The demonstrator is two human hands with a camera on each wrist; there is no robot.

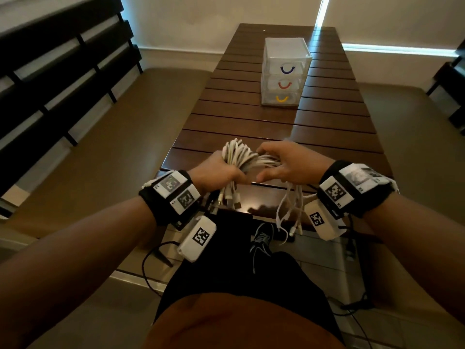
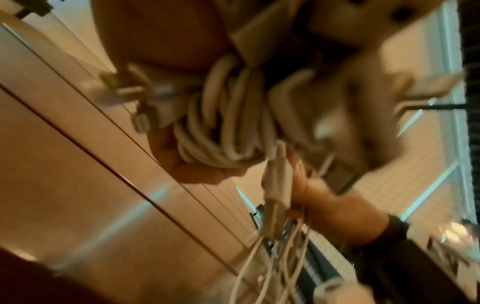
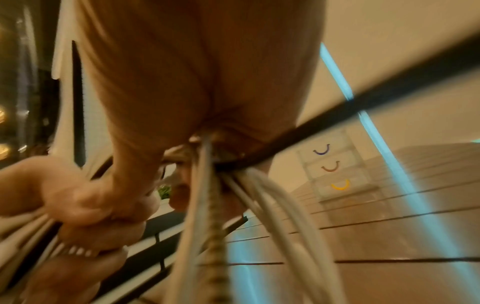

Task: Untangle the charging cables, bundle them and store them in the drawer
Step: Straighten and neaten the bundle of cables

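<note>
We counted 1 white cable bundle (image 1: 241, 157) above the table's (image 1: 327, 122) near edge, left hand (image 1: 216, 172) clenched around it, right hand (image 1: 289, 162) pinching its strands; 1 drawer unit (image 1: 285, 71), 3 drawers.

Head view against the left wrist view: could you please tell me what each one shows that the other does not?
Only the head view shows the three-drawer organiser standing further along the slatted table, its drawers shut, with blue, red and yellow handles, and both wrist straps.

Only the left wrist view shows the bundle's underside: coiled loops lying against the left hand's fingers and a white plug hanging down, though blurred.

Both show the white cable bundle gripped by the left hand, with the right hand holding its other side.
</note>
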